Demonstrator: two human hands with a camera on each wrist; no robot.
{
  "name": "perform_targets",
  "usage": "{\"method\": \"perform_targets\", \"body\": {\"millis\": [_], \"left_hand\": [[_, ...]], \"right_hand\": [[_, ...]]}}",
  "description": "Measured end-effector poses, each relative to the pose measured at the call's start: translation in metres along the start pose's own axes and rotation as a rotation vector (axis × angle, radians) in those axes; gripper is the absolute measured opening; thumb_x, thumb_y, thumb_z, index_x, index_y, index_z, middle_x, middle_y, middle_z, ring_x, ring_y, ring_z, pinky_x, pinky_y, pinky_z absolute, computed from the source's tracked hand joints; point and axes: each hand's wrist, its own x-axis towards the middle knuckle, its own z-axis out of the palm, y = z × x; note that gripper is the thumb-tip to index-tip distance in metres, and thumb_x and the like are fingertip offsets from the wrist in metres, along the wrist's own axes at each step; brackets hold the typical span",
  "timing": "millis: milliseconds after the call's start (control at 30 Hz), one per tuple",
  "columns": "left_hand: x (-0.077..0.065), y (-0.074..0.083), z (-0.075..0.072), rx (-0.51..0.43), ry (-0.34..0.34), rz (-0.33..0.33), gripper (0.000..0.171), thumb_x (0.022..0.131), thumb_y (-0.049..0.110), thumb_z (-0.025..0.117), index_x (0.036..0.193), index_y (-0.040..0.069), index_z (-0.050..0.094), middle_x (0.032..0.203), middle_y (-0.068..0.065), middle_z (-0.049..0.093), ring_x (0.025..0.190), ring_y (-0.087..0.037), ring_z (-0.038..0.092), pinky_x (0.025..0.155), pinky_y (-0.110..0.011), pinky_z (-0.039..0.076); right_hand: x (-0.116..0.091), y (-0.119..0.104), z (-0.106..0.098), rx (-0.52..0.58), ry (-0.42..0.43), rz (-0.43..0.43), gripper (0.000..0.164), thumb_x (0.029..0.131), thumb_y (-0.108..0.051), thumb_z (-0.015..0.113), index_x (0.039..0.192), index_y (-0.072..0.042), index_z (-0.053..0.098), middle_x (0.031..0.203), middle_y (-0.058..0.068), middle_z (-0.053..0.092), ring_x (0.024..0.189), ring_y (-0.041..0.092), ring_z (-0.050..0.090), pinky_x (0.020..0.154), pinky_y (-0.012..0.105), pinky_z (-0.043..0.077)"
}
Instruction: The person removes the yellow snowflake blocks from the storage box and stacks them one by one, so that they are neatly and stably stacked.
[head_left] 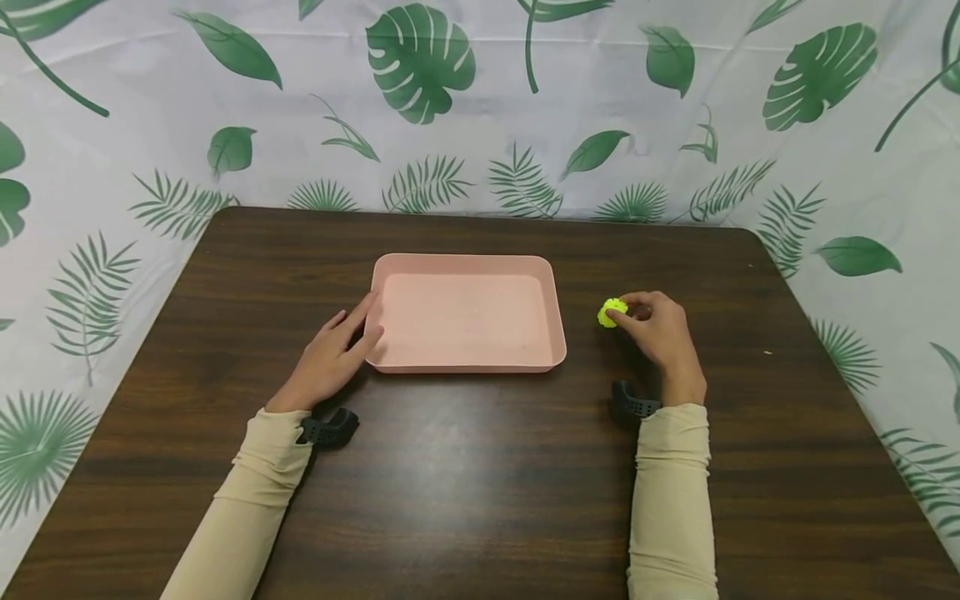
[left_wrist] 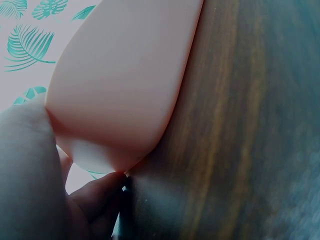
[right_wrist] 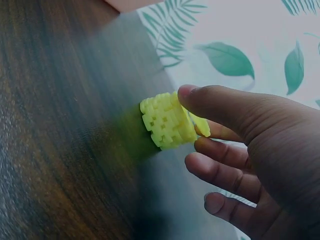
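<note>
A shallow pink tray [head_left: 465, 321] lies on the dark wooden table. At its left end, my left hand [head_left: 322, 362] holds the side wall, the thumb reaching over the rim. In the left wrist view, the fingertips [left_wrist: 117, 180] touch the outside of the tray [left_wrist: 120, 75] near its bottom edge. To the right of the tray, my right hand [head_left: 663, 329] pinches a small bright yellow piece [head_left: 612, 312] between thumb and forefinger. Seen from the right wrist, this yellow piece [right_wrist: 167, 122] has a knobbly, woven-looking surface; the other fingers stay loosely curled away from it.
The brown wood-grain table [head_left: 480, 467] extends around the tray and both arms. Behind it and at its sides hangs a white cloth [head_left: 315, 117] with green leaf prints. A dark band with a jutting mount [head_left: 330, 427] sits on each wrist.
</note>
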Motion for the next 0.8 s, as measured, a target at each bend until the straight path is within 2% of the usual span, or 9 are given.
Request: {"method": "perform_targets", "body": {"millis": [333,667,800], "left_hand": [[0.0005,0.0000,0.0004,0.002,0.011,0.004,0.066,0.111,0.045,0.042,0.168,0.021,0.019,0.163,-0.012,0.036,0.145,-0.033,0.045,0.128,-0.048,0.013],[0.0000,0.0006,-0.0002,0.004,0.005,-0.002,0.066,0.111,0.046,0.041,0.168,0.021,0.019,0.164,-0.012,0.036,0.145,-0.035,0.045,0.129,-0.048,0.013],[0.0001,0.0003,0.0003,0.002,0.004,0.001,0.067,0.111,0.045,0.042,0.168,0.021,0.018,0.164,-0.012,0.035,0.145,-0.035,0.045,0.129,-0.048,0.013]], "right_hand": [[-0.0008,-0.0020,-0.0024,-0.008,-0.052,0.045,0.048,0.100,-0.028,0.071,0.131,0.009,0.064,0.124,0.028,0.058,0.105,0.041,0.058,0.090,0.056,0.053],[-0.0005,-0.0036,-0.0050,-0.039,-0.100,0.037,0.051,0.099,-0.026,0.072,0.136,0.008,0.060,0.121,0.026,0.057,0.101,0.039,0.058,0.083,0.049,0.052],[0.0021,-0.0041,-0.0070,-0.042,-0.161,0.045,0.058,0.098,-0.022,0.074,0.143,0.007,0.054,0.125,0.028,0.056,0.105,0.041,0.058,0.089,0.055,0.053]]}}
